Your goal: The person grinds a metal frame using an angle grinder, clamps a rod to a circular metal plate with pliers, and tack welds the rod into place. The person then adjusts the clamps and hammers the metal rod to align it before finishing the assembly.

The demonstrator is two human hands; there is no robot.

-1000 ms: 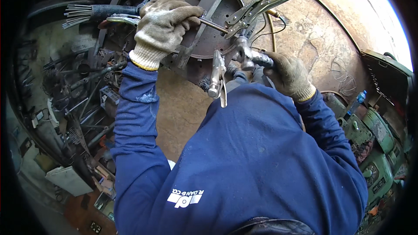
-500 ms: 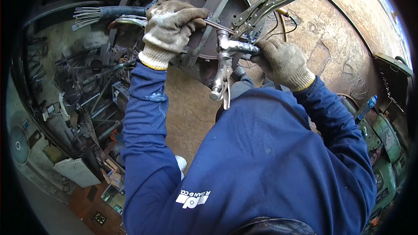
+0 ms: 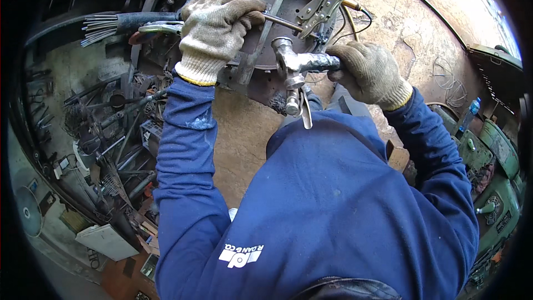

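Observation:
My left hand [image 3: 219, 25], in a knitted work glove, is closed round a thin metal rod [image 3: 286, 23]. The rod slants right, and its far end reaches the jaw area of large locking pliers [image 3: 327, 6]. Whether it touches them I cannot tell. In my gloved right hand [image 3: 371, 72] is the dark end of a silver, hammer-shaped metal tool [image 3: 286, 58]. Its T-shaped head points left, just below the rod and apart from it, with a thin lever at its lower end. Behind lies a dark round metal plate [image 3: 265, 50] with a flat bar [image 3: 261, 33] across it.
Left of my left hand, a bundle of thin rods [image 3: 100, 29] sticks out of a dark tube, beside another plier-like handle [image 3: 158, 29]. Scrap metal [image 3: 119, 133] crowds the left. At right are a green machine [image 3: 494, 205], a plastic bottle [image 3: 472, 112] and loose wire [image 3: 447, 83].
The hammer-shaped tool has turned, its lower end swinging right and up, and my right hand has shifted slightly right. More of the rod shows as the tool's head sits lower, clear of it.

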